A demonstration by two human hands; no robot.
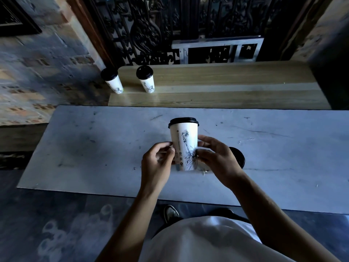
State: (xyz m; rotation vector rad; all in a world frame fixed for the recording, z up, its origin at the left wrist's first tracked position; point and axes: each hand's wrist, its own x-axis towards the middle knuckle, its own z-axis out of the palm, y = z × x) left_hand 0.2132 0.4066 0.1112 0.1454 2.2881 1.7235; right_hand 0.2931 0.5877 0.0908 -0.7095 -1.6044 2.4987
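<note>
The grip of the left hand [157, 161] is closed on the tall white paper cup with a blue-black line drawing on its side [184, 140]: thumb and curled fingers meet the cup's left edge about halfway down. The grip of the right hand [217, 157] is closed on the same cup from the other side, with the thumb lying on the drawing and the fingers curled round the right wall. The cup stands nearly upright between the 2 hands, capped by a black plastic lid [183, 121], over the middle of the pale grey scuffed stone worktop [94, 148]; whether its base rests on the stone or hangs just above it cannot be told. Just behind the right hand, a round black object [238, 157] sits on the worktop, mostly hidden by the fingers. Beyond the worktop runs a light wooden bench [226, 86], and at its left end stand 2 more white lidded cups, 1 at the very edge [113, 83] and 1 just to its right [147, 81]. Behind the bench rises a dark ornate iron grille [151, 29].
</note>
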